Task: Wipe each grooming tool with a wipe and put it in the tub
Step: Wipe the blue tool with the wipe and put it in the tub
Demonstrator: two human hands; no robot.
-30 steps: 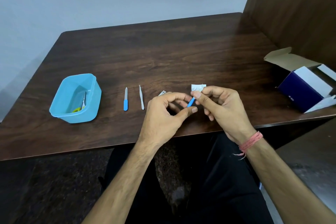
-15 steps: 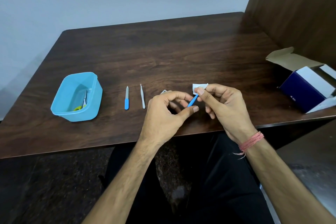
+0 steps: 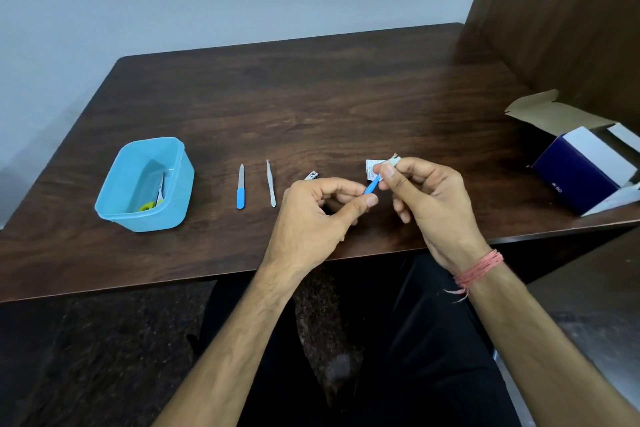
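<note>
My left hand (image 3: pixel 317 215) pinches the lower end of a slim blue-handled tool (image 3: pixel 370 187) just above the table's front edge. My right hand (image 3: pixel 427 204) pinches a small white wipe (image 3: pixel 372 170) around the tool's upper end, which is hidden. To the left, the light-blue tub (image 3: pixel 121 208) holds small scissors with yellow-green handles (image 3: pixel 154 199). Between tub and hands lie a blue-handled nail file (image 3: pixel 241 186) and silver tweezers (image 3: pixel 271 184). A small metal tool (image 3: pixel 311 176) peeks out behind my left hand, mostly hidden.
An open dark-blue and white cardboard box (image 3: pixel 585 166) sits at the table's right edge. A brown wooden partition (image 3: pixel 561 21) rises along the right side. The dark wooden table (image 3: pixel 311 97) stretches back to a pale wall.
The wipe in my right hand has shifted slightly along the blue tool; both hands otherwise stay in the same place and keep their grips.
</note>
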